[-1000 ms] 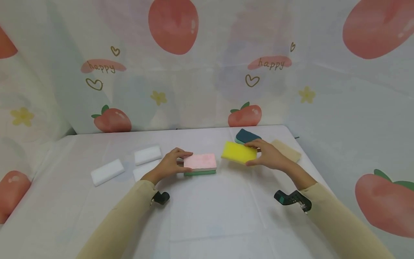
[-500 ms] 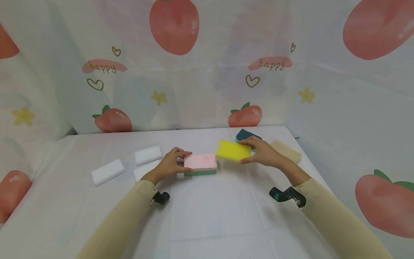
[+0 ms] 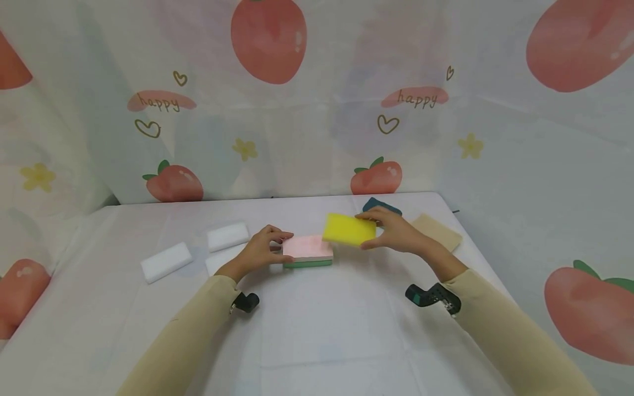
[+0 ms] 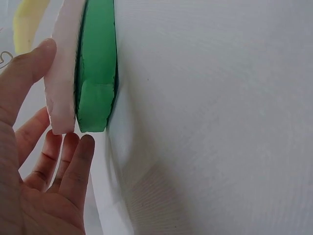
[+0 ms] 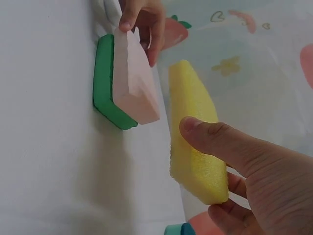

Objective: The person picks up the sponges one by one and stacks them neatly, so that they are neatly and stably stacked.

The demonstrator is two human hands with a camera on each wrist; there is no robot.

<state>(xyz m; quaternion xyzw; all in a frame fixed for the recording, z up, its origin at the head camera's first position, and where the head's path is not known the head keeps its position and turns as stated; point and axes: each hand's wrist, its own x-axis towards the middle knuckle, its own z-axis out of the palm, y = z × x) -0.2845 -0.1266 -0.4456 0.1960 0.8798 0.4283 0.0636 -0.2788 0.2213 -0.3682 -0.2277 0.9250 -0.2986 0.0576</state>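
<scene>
A pink sponge (image 3: pixel 307 247) lies flat on a green sponge (image 4: pixel 98 63) in the middle of the table. My left hand (image 3: pixel 260 252) holds the pink sponge by its left end, thumb on the near side and fingers around the far side; some fingertips reach close to the green sponge. In my right hand (image 3: pixel 393 230) a yellow sponge (image 3: pixel 349 229) is pinched between thumb and fingers, raised above the table. Its left end overlaps the pink sponge's right corner in the head view. The right wrist view shows the yellow sponge (image 5: pixel 195 137) held apart from the stack.
White blocks (image 3: pixel 166 262) lie to the left, one partly behind the left hand. Behind the right hand are a dark blue sponge (image 3: pixel 381 205) and a beige sponge (image 3: pixel 436 232). A patterned cloth backdrop (image 3: pixel 317 132) rises at the table's far edge.
My right hand has moved left with the yellow sponge, from beside the stack to its right corner. The left hand and the pink and green sponges have stayed in place.
</scene>
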